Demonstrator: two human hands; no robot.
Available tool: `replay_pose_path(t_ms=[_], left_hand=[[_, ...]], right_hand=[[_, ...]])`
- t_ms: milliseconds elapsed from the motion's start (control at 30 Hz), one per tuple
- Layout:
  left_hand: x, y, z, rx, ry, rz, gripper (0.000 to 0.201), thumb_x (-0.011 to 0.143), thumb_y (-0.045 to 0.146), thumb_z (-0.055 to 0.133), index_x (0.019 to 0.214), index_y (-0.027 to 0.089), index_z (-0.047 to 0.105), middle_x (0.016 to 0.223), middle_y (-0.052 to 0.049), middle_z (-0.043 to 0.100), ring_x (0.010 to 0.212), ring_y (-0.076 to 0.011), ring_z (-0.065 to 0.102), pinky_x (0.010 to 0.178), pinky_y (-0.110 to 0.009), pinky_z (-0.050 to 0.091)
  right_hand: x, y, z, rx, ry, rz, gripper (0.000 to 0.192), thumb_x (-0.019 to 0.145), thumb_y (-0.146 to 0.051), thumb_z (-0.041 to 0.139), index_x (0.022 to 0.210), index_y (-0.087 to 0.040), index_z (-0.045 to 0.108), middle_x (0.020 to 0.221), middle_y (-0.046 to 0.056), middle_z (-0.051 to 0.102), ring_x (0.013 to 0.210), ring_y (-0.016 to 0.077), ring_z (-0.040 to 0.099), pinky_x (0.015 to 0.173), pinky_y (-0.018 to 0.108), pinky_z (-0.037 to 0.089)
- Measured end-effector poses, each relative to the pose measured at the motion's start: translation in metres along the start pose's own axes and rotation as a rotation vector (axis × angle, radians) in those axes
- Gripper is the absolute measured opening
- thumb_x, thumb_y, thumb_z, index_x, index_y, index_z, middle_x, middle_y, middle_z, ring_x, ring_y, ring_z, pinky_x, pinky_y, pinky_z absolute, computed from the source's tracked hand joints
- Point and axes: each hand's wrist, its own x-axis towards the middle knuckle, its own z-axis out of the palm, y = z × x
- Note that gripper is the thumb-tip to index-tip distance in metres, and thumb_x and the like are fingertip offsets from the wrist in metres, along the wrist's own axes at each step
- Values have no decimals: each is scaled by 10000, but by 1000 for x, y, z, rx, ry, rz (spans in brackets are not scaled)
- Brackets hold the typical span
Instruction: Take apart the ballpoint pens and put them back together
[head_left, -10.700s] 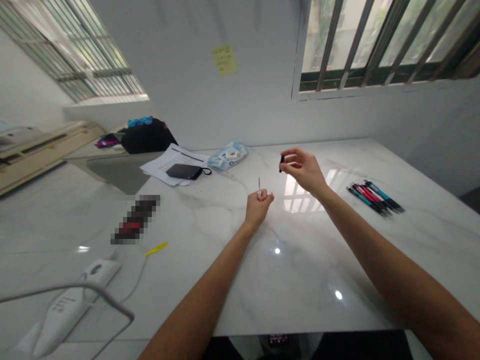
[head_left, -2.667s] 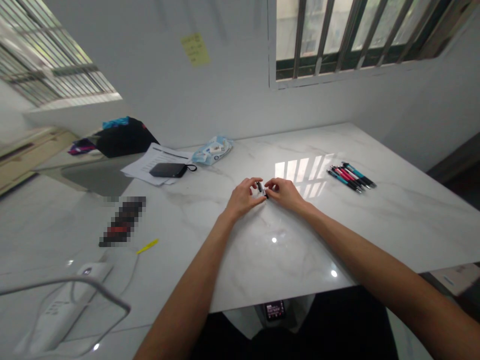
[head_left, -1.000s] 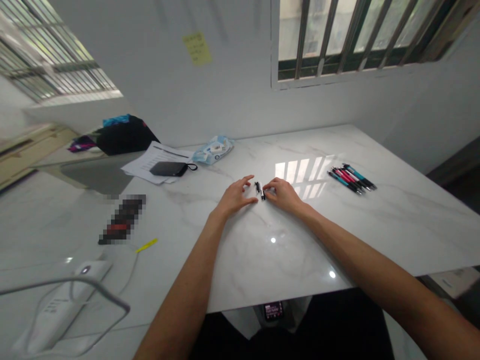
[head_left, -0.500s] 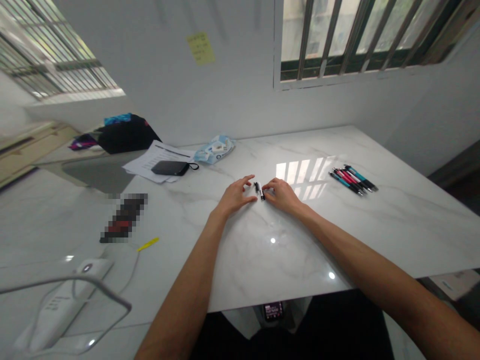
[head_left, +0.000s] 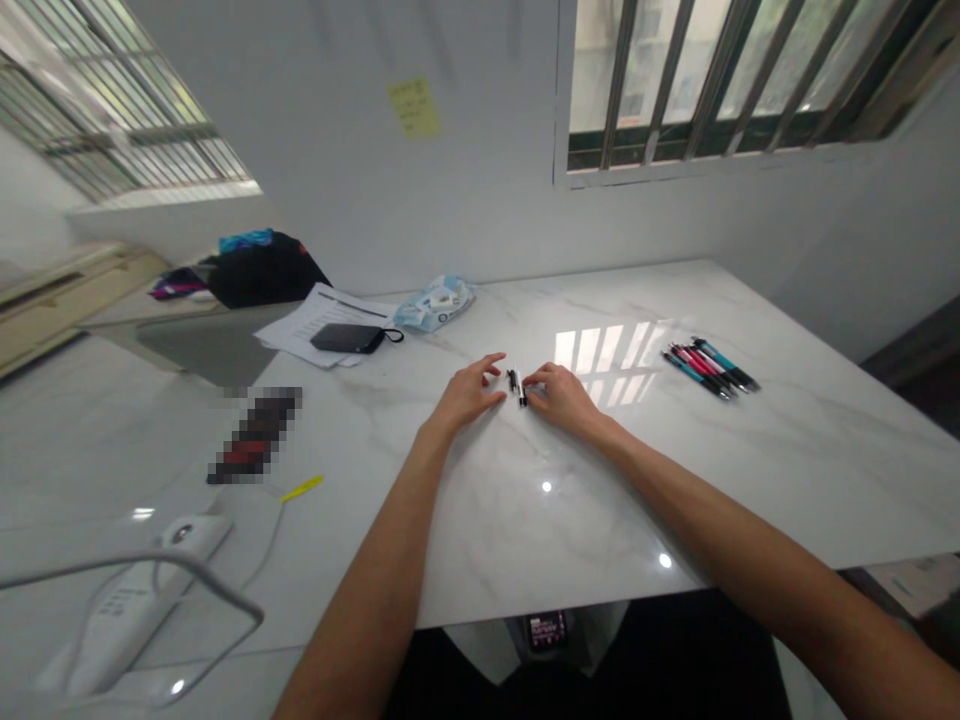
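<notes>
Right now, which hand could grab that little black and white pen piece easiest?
Probably the right hand: its fingertips already touch the pen piece lying on the table. The left hand rests flat just beside it, fingers spread.

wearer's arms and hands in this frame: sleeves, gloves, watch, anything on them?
Both forearms are bare up to the picture's lower edge, with no sleeves in view. The left hand and right hand wear no gloves. No watch, band or ring can be made out, though the fingers are small in the picture.
</notes>
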Motion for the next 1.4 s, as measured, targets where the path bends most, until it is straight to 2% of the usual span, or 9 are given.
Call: replay_pose_path(t_ms=[567,900,1100,1400], left_hand=[[0,-26,-8,-83,112,-101,702,846,161,745,1535,238,638,1221,-49,811,871,-165,723,887,-298,581],[1,-29,-10,-118,163,-84,682,846,190,770,1517,226,654,1233,-57,799,844,-159,711,921,-315,581],[3,-34,-11,-114,223,-75,645,846,177,739,1487,213,671,1263,-78,774,834,-160,705,931,-343,594],[4,-36,-17,-104,267,-107,626,849,146,681,1472,210,678,1301,-83,755,833,-150,693,905,-321,597]], right_hand=[[4,-19,4,-51,-49,17,292,1022,-220,695,1268,-160,841,1240,148,754,1144,265,708,1046,339,505],[9,-33,11,-61,-44,26,295,1027,-245,692,1266,-170,847,1214,139,755,1121,243,706,1031,315,494],[20,-40,20,-64,-41,20,301,1020,-230,679,1262,-171,849,1231,143,760,1146,250,700,1036,314,486],[26,-51,23,-47,-48,4,302,1029,-235,677,1272,-166,841,1229,145,760,1133,237,698,1026,300,482]])
